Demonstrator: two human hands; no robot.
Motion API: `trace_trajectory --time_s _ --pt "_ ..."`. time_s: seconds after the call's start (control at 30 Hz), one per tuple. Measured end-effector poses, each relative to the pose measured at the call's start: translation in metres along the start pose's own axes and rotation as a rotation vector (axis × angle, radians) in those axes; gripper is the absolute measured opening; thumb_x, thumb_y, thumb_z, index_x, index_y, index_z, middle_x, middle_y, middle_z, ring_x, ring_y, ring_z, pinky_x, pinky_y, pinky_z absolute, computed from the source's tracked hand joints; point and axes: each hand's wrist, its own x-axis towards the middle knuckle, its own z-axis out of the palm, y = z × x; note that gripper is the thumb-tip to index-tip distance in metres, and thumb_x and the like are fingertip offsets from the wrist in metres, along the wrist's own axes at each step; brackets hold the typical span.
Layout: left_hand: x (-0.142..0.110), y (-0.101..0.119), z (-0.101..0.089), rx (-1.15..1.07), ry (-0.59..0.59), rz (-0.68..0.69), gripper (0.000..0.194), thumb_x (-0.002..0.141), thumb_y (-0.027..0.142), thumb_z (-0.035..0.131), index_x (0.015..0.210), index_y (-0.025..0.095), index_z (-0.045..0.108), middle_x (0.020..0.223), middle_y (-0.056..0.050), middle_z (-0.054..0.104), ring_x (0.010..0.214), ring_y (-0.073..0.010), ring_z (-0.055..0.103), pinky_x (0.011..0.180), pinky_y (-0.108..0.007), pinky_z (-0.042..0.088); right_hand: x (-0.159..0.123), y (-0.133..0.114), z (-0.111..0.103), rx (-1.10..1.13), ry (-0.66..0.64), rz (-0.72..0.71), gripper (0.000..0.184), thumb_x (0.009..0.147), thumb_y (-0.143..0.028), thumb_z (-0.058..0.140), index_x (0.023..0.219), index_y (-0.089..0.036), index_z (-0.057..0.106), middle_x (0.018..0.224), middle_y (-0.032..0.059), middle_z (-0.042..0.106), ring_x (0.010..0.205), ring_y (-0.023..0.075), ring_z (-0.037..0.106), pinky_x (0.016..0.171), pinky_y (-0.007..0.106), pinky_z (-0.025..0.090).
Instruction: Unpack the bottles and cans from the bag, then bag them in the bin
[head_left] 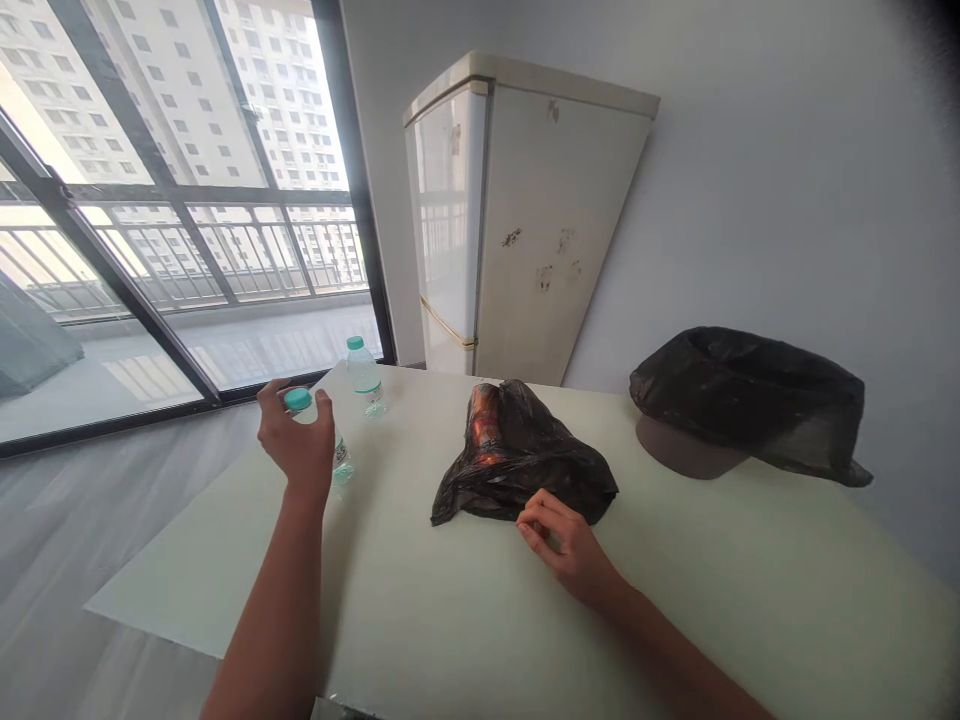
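Observation:
My left hand [298,438] is wrapped round a clear plastic water bottle [339,455] with a teal cap, standing on the white table [465,620] near its left edge. A second water bottle [364,378] with a teal cap stands upright just beyond it. My right hand [564,540] rests on the table with fingers curled, touching the near edge of a crumpled black plastic bag [517,465]. Something orange-brown shows through the bag's opening at the top.
At the table's back right a bin lined with a black bag [742,400] stands against the wall. An old white fridge [517,220] stands behind the table. A glass balcony door [172,220] fills the left.

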Motion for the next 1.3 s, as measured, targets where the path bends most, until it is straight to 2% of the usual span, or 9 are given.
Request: trace_trajectory --time_s 0.27,0.5,0.77,1.07,1.17,1.23,1.3 --pt "0.000 -0.004 0.001 0.011 -0.010 0.001 0.043 0.087 0.035 0.068 0.126 0.020 0.058 0.101 -0.005 0.072 0.091 -0.0237 0.069 0.093 -0.038 0.052 0.000 0.002 0.000 -0.002 -0.004 0.005 0.023 0.105 -0.033 0.051 0.093 -0.021 0.066 0.091 0.0038 0.055 0.075 0.0138 0.052 0.068 0.027 0.047" --pt "0.000 -0.009 0.004 0.019 0.023 0.027 0.023 0.092 0.032 0.063 0.112 0.020 0.063 0.099 -0.006 0.070 0.088 -0.0225 0.067 0.090 -0.037 0.051 0.001 -0.001 -0.001 -0.014 -0.016 -0.002 0.023 0.105 -0.033 0.051 0.091 -0.021 0.065 0.090 0.0035 0.056 0.074 0.0135 0.052 0.068 0.028 0.047" --pt "0.000 -0.011 0.006 -0.003 0.044 0.052 0.028 0.095 0.034 0.062 0.116 0.016 0.063 0.103 -0.009 0.073 0.095 -0.0243 0.069 0.093 -0.038 0.052 0.000 -0.001 0.000 -0.026 -0.005 -0.023 0.024 0.105 -0.033 0.051 0.091 -0.021 0.066 0.090 0.0042 0.056 0.073 0.0139 0.052 0.066 0.027 0.048" --pt "-0.002 -0.012 0.007 -0.005 0.011 0.067 0.038 0.091 0.036 0.064 0.124 0.018 0.059 0.113 -0.010 0.070 0.103 -0.0260 0.067 0.096 -0.040 0.052 0.001 -0.002 -0.001 -0.023 0.003 -0.013 0.024 0.105 -0.032 0.051 0.091 -0.021 0.067 0.090 0.0042 0.057 0.073 0.0136 0.052 0.067 0.027 0.048" --pt "-0.001 -0.010 0.003 0.008 0.063 0.111 0.043 0.088 0.036 0.068 0.124 0.017 0.058 0.119 -0.013 0.066 0.111 -0.0294 0.062 0.101 -0.046 0.049 0.001 -0.002 -0.001 -0.030 0.008 -0.009 0.025 0.105 -0.033 0.051 0.090 -0.021 0.067 0.090 0.0041 0.057 0.072 0.0135 0.052 0.067 0.027 0.047" --pt "0.001 -0.010 0.000 0.019 0.146 0.127 0.047 0.084 0.036 0.070 0.124 0.016 0.055 0.123 -0.016 0.062 0.116 -0.0317 0.058 0.105 -0.050 0.045 0.002 -0.003 -0.001 -0.046 0.021 0.001 0.025 0.105 -0.033 0.051 0.090 -0.021 0.067 0.090 0.0040 0.057 0.072 0.0136 0.052 0.066 0.027 0.046" --pt "-0.001 -0.010 -0.002 0.015 0.250 0.108 0.042 0.081 0.034 0.069 0.116 0.018 0.053 0.119 -0.016 0.057 0.118 -0.0325 0.055 0.103 -0.052 0.046 0.002 -0.004 -0.001 -0.066 0.052 0.010 0.026 0.105 -0.033 0.051 0.089 -0.021 0.068 0.088 0.0039 0.059 0.072 0.0139 0.052 0.067 0.027 0.046"
